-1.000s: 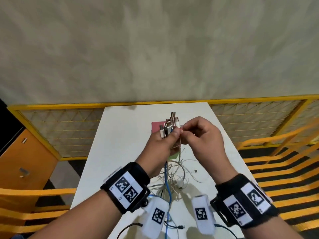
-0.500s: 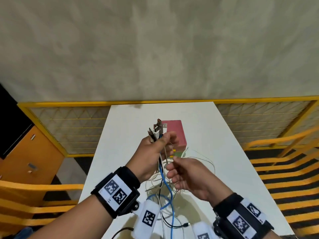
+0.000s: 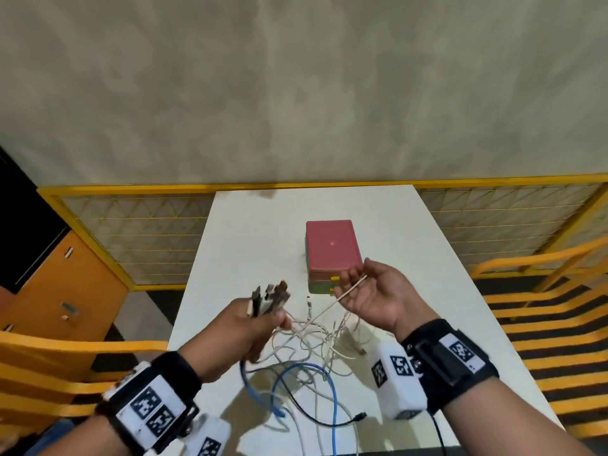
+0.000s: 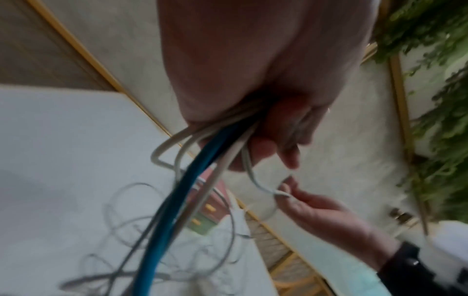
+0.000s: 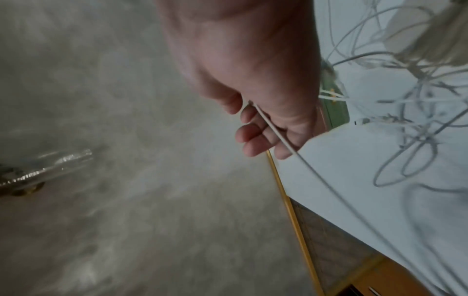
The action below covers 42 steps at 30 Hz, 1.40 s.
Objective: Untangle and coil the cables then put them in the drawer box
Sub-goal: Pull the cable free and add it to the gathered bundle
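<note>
My left hand [image 3: 268, 319] grips a bundle of cable plug ends [image 3: 269, 296] above the white table [image 3: 250, 232]; in the left wrist view the blue cable [image 4: 187, 192] and white cables [image 4: 222, 168] run out of its fist [image 4: 266, 140]. From it a tangle of white cables [image 3: 316, 340], a blue cable [image 3: 334, 393] and a black cable [image 3: 322, 421] hang down onto the table. To the right, my right hand [image 3: 360, 284] pinches one white cable [image 3: 348, 291] and holds it taut; that cable [image 5: 272, 128] crosses its fingers [image 5: 253, 138]. Behind the hands stands the drawer box [image 3: 330, 248], red on top.
A yellow mesh railing [image 3: 138, 225] runs behind and beside the table. An orange cabinet [image 3: 56, 284] stands at the left. Yellow slatted seats [image 3: 539, 311] flank the table on both sides. The table's right edge [image 3: 460, 268] is near my right wrist.
My right hand has moved up and to the right from below the left hand, drawing one white cable taut. The left hand with the plug bundle has dropped lower and to the left.
</note>
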### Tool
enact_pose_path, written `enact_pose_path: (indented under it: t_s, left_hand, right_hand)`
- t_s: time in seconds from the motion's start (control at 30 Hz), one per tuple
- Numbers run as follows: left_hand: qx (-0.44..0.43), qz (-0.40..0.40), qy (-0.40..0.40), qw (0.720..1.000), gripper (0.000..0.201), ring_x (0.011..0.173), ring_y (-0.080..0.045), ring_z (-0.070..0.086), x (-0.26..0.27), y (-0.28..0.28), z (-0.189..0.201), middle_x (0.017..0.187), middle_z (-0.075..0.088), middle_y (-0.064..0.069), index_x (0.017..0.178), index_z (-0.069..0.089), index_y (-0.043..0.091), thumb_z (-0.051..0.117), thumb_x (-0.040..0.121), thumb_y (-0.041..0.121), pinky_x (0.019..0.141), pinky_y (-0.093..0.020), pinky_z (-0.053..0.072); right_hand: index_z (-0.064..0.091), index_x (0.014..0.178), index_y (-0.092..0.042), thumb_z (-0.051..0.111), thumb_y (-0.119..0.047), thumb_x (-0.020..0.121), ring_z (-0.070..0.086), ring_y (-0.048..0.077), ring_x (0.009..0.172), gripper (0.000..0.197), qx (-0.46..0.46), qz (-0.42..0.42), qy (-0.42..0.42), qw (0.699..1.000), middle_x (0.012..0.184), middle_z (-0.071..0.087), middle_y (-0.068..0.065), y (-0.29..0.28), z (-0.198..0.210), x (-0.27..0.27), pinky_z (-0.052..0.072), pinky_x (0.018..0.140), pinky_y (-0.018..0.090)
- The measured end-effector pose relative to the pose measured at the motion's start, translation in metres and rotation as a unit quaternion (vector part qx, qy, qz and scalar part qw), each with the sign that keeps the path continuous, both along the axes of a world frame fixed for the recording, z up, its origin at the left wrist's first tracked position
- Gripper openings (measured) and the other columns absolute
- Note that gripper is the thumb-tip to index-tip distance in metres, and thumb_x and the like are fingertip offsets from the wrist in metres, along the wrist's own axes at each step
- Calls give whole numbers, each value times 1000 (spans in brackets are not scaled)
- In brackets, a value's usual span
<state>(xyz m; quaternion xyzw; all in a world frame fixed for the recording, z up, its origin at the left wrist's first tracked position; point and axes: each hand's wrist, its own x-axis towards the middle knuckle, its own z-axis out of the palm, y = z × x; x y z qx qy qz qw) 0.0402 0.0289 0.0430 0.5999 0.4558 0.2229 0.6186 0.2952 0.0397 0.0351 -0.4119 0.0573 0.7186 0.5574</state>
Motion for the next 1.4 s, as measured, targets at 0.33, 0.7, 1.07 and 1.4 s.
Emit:
enact_pose_path:
  t_s: [0.33,0.7,1.07,1.4]
  left_hand:
    - [-28,43,54,997,28,41,-15,42,-44,-9,20,52,52,-5,75,60,4,57,98,21,44,-26,38]
    - [85,46,4,995,17,62,-9,62,70,10,-3,67,68,5,71,66,18,74,72,3,64,-30,52]
    - [-61,-328,201,921,13,46,2,47,-16,-14,-12,69,61,4,81,70,14,76,74,4,45,-16,33]
    - [5,37,-8,999,23,52,-16,33,45,19,11,82,54,-8,89,61,11,64,67,5,44,-23,24]
  right_hand:
    - [57,84,-12,42,-18,102,71,19,66,24,8,-22,-65,998,63,68,4,-5,-12,3,50,73,39]
    - [63,96,-7,42,-29,102,72,23,71,31,79,50,-34,995,83,73,12,-26,3,-56,57,78,40]
    - [53,94,-11,39,-13,100,76,29,79,16,15,17,-34,999,86,76,15,-8,-19,-9,49,88,48]
    - [57,104,-16,33,-18,105,75,25,80,24,54,15,-92,994,89,76,13,-12,-28,-28,49,82,44]
